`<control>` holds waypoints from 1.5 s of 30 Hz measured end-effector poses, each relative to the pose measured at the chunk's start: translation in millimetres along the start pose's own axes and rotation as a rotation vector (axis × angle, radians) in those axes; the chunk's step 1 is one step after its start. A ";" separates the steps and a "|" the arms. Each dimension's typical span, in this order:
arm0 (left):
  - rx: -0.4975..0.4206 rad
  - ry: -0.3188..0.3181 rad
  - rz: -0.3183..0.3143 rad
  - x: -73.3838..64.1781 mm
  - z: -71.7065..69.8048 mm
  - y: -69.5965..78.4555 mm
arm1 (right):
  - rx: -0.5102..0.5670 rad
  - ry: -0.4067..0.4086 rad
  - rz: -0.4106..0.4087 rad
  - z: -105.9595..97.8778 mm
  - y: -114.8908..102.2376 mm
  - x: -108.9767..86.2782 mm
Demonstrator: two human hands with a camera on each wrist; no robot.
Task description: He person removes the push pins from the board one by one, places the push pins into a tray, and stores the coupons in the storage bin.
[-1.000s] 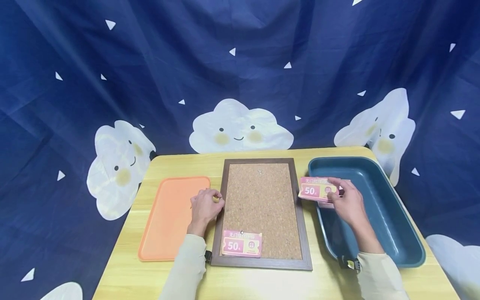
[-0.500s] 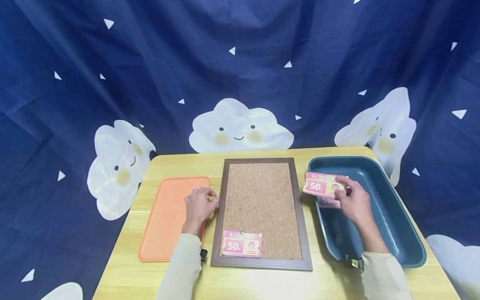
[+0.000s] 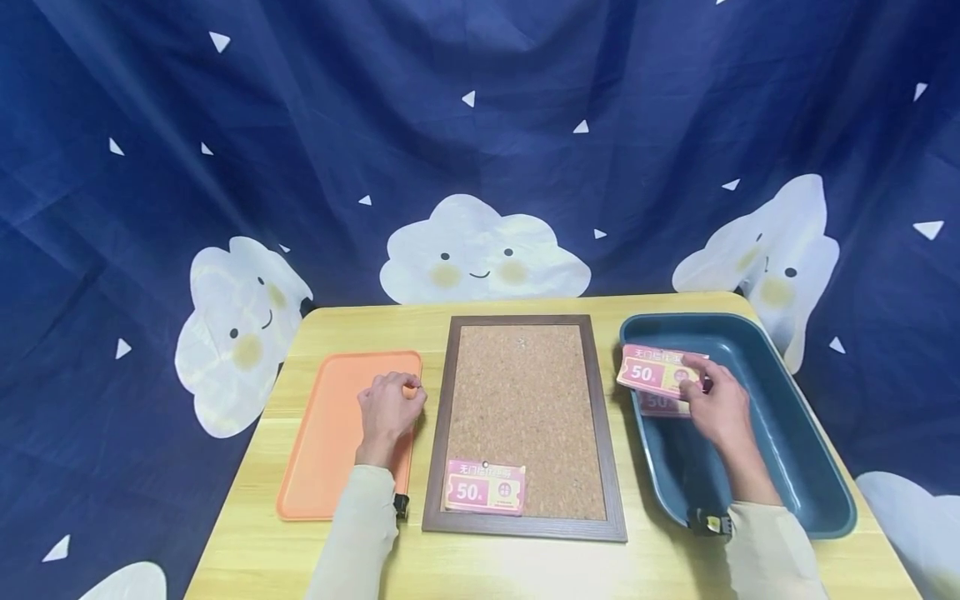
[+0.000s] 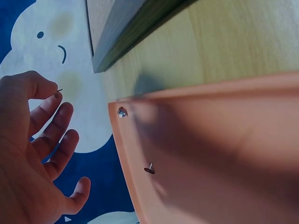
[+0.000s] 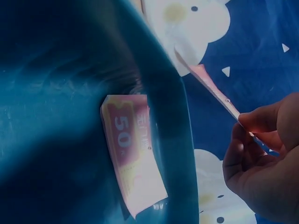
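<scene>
My left hand is over the right side of the orange tray. In the left wrist view, its thumb and index finger pinch a thumbtack, of which only the thin pin shows. Two more thumbtacks lie in the tray, one silver tack at the corner and one tack with its pin up. My right hand pinches a pink coupon marked 50 by its right end, above the blue basin. Below, a pink coupon stack lies inside the basin.
Between the hands lies a brown-framed cork board. A pink coupon sits at its lower left, with a tack at its top edge. All stand on a wooden table before a blue cloud-print curtain.
My left hand has drawn back leftward from the board's frame to over the tray. My right hand has shifted right with the coupon, farther over the basin.
</scene>
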State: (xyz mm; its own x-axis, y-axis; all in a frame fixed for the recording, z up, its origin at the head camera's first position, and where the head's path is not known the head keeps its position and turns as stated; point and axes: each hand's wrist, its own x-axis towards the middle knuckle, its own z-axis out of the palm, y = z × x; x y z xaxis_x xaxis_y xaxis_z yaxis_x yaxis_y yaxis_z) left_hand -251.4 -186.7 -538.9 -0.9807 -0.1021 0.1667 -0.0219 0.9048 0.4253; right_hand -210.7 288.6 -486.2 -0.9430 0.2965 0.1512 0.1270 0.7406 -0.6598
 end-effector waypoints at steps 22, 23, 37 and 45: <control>0.027 -0.008 -0.090 -1.4 -8.9 -32.4 | 0.008 -0.059 0.181 -9.0 22.5 12.2; 0.029 -0.009 -0.093 -1.3 -9.3 -33.8 | 0.008 -0.063 0.188 -9.6 22.7 12.9; -0.025 -0.015 -0.184 -0.9 -15.1 -58.1 | 0.019 -0.179 0.231 -8.8 30.8 16.4; -0.037 -0.042 -0.204 -1.9 -11.4 -63.7 | -0.002 -0.229 0.219 -4.5 37.1 16.6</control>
State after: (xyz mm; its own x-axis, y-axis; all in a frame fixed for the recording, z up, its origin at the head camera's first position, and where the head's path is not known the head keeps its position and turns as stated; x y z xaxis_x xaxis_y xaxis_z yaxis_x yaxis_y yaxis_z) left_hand -245.9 -248.9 -556.2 -0.9640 -0.2634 0.0373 -0.2142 0.8515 0.4786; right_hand -220.3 323.7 -504.9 -0.9379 0.3056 -0.1642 0.3350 0.6754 -0.6570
